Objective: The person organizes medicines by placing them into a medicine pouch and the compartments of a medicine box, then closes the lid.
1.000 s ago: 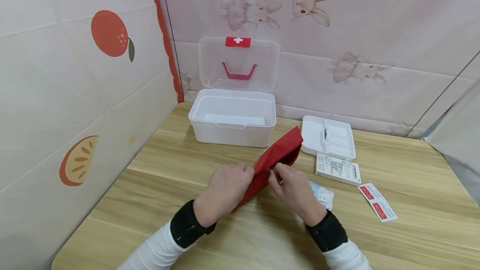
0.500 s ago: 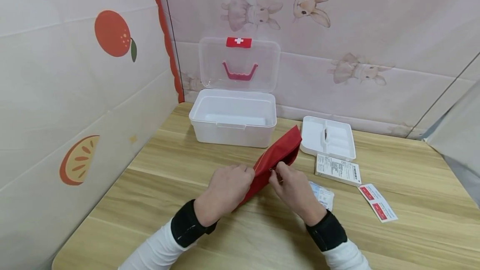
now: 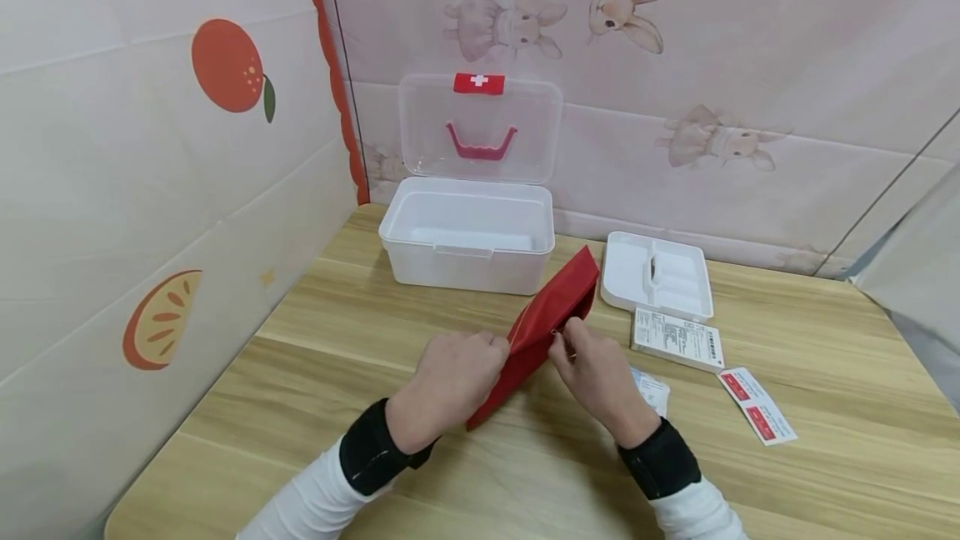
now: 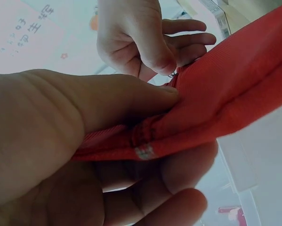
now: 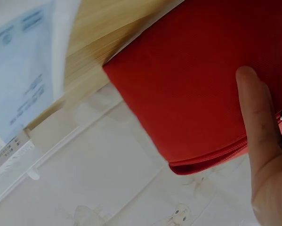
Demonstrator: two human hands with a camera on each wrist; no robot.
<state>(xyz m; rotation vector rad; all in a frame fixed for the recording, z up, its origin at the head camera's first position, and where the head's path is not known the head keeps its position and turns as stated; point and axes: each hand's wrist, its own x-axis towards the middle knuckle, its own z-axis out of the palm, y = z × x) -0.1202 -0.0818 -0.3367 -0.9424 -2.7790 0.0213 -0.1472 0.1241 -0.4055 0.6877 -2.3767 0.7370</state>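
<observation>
Holding a red pouch [image 3: 546, 325] on edge above the wooden table [image 3: 315, 407], I see my left hand [image 3: 448, 379] pinching its near end, thumb on top, seemingly to brace the fabric. My right hand [image 3: 596, 373] pinches at what looks like the zipper pull along the top seam. The pouch runs between both hands, its far end pointing toward the open white box [image 3: 467, 242] and the white tray [image 3: 657, 275] beside it.
</observation>
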